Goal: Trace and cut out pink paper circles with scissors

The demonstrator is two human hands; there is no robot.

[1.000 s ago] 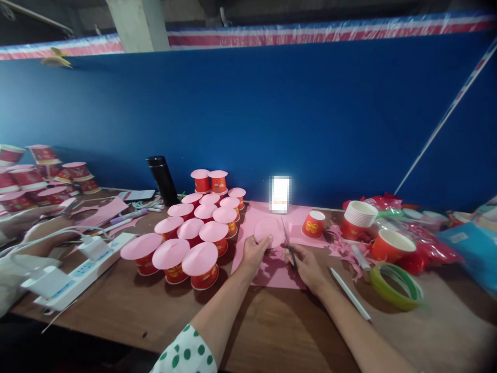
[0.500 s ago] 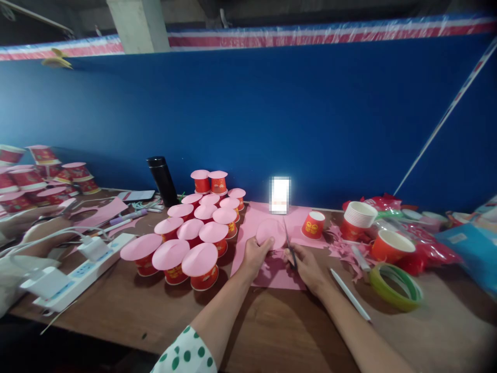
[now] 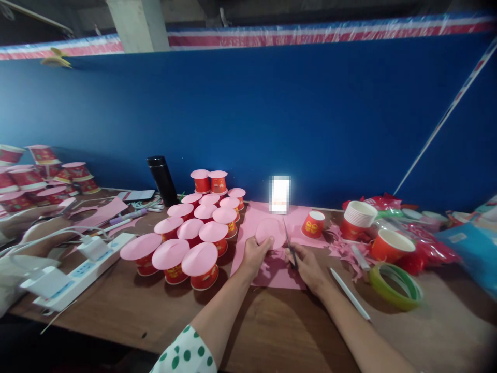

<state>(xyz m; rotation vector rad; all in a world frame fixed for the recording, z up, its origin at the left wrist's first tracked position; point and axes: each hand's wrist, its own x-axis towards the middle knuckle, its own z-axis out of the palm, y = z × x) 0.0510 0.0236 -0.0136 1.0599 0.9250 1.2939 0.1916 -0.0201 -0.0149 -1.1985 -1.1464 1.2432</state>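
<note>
Between thumb and fingers, my left hand point(image 3: 257, 254) pinches a round pink paper disc point(image 3: 268, 232). My right hand point(image 3: 305, 263) is closed around the handles of a pair of scissors point(image 3: 288, 239), whose blades point up along the disc's right edge. Both hands are over a pink paper sheet point(image 3: 243, 269) lying on the table, with small pink offcuts beneath the disc. Just beyond my right hand stands an upside-down red paper cup point(image 3: 312, 225) with a gold pattern. To the left, several red cups point(image 3: 204, 278) stand upside down, each topped by a pink disc point(image 3: 199, 259).
A black bottle point(image 3: 163, 181) and a white power strip point(image 3: 83, 272) are at left, near a co-worker's hands point(image 3: 46, 233). At right are stacked paper cups point(image 3: 359, 220), pink scraps point(image 3: 345, 248), a white pen point(image 3: 349, 293) and a tape roll point(image 3: 396, 286). A blue partition point(image 3: 233, 114) rises behind.
The scissors have shifted very slightly at the disc's right edge. My left hand and the disc stay in nearly the same place.
</note>
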